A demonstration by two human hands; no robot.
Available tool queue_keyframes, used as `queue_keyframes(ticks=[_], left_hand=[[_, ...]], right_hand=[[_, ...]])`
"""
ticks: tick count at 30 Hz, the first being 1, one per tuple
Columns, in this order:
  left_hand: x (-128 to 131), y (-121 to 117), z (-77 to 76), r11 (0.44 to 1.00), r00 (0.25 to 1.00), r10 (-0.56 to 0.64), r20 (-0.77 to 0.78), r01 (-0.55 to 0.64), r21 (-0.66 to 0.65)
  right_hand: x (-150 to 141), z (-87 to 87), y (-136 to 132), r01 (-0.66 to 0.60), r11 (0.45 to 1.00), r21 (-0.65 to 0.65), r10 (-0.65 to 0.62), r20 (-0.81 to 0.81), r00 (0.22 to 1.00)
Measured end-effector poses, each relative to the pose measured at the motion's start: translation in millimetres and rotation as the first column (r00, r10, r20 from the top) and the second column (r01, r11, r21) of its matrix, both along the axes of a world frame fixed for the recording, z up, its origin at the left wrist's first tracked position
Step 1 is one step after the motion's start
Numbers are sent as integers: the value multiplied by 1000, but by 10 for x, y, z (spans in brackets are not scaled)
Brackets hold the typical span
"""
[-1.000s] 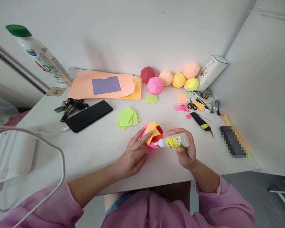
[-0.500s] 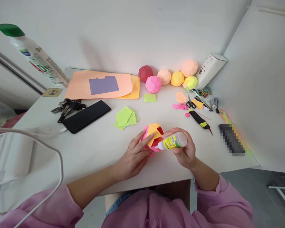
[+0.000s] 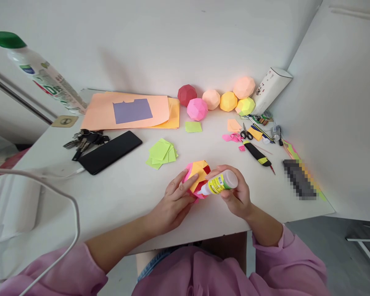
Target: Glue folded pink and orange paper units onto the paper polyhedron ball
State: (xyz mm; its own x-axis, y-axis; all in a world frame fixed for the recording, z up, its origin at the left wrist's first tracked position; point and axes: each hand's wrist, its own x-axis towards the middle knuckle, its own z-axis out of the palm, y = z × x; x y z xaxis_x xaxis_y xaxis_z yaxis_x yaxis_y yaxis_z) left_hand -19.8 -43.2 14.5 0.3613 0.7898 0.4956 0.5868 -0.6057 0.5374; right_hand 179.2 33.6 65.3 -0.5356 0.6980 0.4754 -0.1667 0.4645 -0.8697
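In the head view my left hand [image 3: 176,205] is closed on a paper ball [image 3: 198,169] with orange and pink faces and openings that show red inside. My right hand [image 3: 238,193] grips a glue bottle [image 3: 217,183] with a yellow and green label. The bottle is tilted, its nozzle pointing down-left at the lower pink part of the ball; whether the tip touches the paper I cannot tell. Beyond my left hand lies a loose pile of green paper pieces [image 3: 162,153]. My left palm and the ball's underside are hidden.
Finished-looking paper balls [image 3: 197,109] line the wall. Scissors [image 3: 246,132], a black-and-yellow cutter [image 3: 256,153] and paper scraps lie right. A black phone [image 3: 111,152], keys [image 3: 85,142] and orange sheets [image 3: 95,111] are left, near a tall bottle [image 3: 46,78]. A white cable [image 3: 77,213] loops at far left.
My right hand has brought the glue bottle slightly left and down, its nozzle further over the ball's lower pink part. My left hand keeps its grip. The whole view has shifted a little.
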Motion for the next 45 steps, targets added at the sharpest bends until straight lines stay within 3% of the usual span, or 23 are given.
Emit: queue_keyframes(ticks=[22,30,35,42,45], left_hand=[[25,-13,-4,1000,1000,14,-8,-14,1],[16,14,-7,1000,999,24,23,-24,9],[-12,18,-17,999,998,40,48,-39,-6],[-40,33,4,999,996,26,86,-22,-42],[-60,29,26,999,993,22,116,-17,-46]], right_hand=[[39,27,0,54,998,-19,-54,-4,999],[35,15,14,71,976,-205,-96,-114,989],[11,87,84,134,888,-440,-222,-156,962],[39,179,256,-23,659,-752,-277,-270,922],[78,213,315,-42,626,-779,-311,-299,902]])
